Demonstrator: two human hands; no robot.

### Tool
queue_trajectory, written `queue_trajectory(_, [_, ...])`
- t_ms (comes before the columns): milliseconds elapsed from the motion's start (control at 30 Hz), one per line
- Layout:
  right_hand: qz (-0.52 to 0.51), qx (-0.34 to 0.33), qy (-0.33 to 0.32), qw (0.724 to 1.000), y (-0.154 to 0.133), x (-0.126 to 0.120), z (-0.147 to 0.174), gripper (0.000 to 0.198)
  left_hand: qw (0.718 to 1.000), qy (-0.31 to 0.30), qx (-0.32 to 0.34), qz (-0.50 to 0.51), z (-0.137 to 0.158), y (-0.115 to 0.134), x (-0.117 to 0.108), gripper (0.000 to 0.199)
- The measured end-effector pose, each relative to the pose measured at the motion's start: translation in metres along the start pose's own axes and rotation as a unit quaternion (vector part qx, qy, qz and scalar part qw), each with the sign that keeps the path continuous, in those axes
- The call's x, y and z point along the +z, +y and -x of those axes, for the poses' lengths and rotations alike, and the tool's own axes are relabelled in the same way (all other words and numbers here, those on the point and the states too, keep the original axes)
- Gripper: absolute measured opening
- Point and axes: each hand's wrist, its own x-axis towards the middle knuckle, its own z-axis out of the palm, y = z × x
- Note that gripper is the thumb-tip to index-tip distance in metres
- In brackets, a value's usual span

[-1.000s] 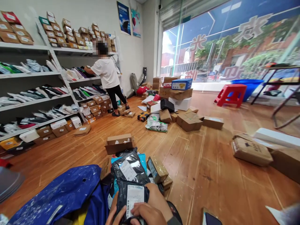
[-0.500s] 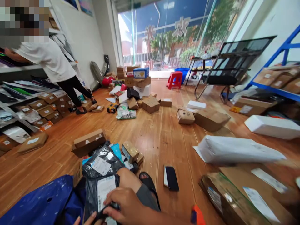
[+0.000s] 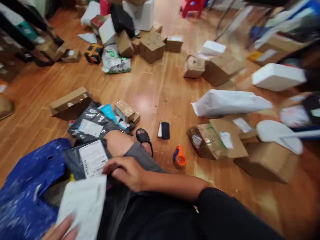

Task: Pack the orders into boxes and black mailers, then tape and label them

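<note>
At the bottom left, my left hand (image 3: pixel 63 230) is closed on a white sheet (image 3: pixel 83 200) with faint blurred print, its fingers lying over the lower edge. My right hand (image 3: pixel 128 171) has its fingers curled at the right edge of a black plastic mailing bag (image 3: pixel 71 163) on my lap. This bag bears a white shipping label (image 3: pixel 93 156), and the sheet's top corner lies close to my right fingertips. Just beyond is another black mailing bag (image 3: pixel 86 120). What lies under my right palm is hidden.
A blue plastic sack (image 3: pixel 30 180) gapes at my left. On the wooden floor are a phone (image 3: pixel 165 130), an orange tape dispenser (image 3: pixel 179 156), a long white parcel (image 3: pixel 230 103) and cardboard boxes (image 3: pixel 220 138). A person's legs (image 3: pixel 22 26) show at the far left.
My view has tipped downward, bringing the tape dispenser fully into sight. A white sheet now shows in my left hand. My right hand stays by the labelled black bag.
</note>
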Motion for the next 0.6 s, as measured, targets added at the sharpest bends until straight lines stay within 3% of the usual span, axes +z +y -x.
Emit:
queue_trajectory(67, [-0.149,0.086,0.022,0.985,-0.008,-0.005,0.013,0.082,0.998,0.046,0.043,-0.02,0.002,0.02,0.005,0.044])
queue_trajectory(100, [-0.186,0.126,0.017,0.974,-0.012,-0.009,0.016,0.08,0.992,0.077,0.095,-0.029,-0.002,0.031,0.008,0.042])
queue_trajectory(167, [-0.21,0.18,0.012,0.961,-0.02,-0.016,0.017,0.062,0.98,0.092,0.171,-0.038,-0.015,0.048,0.017,0.038])
queue_trajectory(233, [-0.213,0.205,0.021,0.955,-0.026,-0.021,0.014,0.046,0.978,0.086,0.185,-0.04,-0.03,0.058,0.025,0.033])
queue_trajectory(433, [-0.181,0.205,0.071,0.959,-0.024,-0.025,0.009,0.04,0.991,0.081,0.11,-0.005,-0.038,0.066,0.03,0.032])
queue_trajectory(500, [-0.153,0.21,0.087,0.962,-0.019,-0.027,0.009,0.041,0.989,0.135,0.052,-0.002,-0.035,0.066,0.03,0.036])
queue_trajectory(600, [-0.113,0.219,0.122,0.961,-0.008,-0.041,0.007,0.043,0.966,0.248,-0.046,-0.048,-0.034,0.06,0.03,0.041])
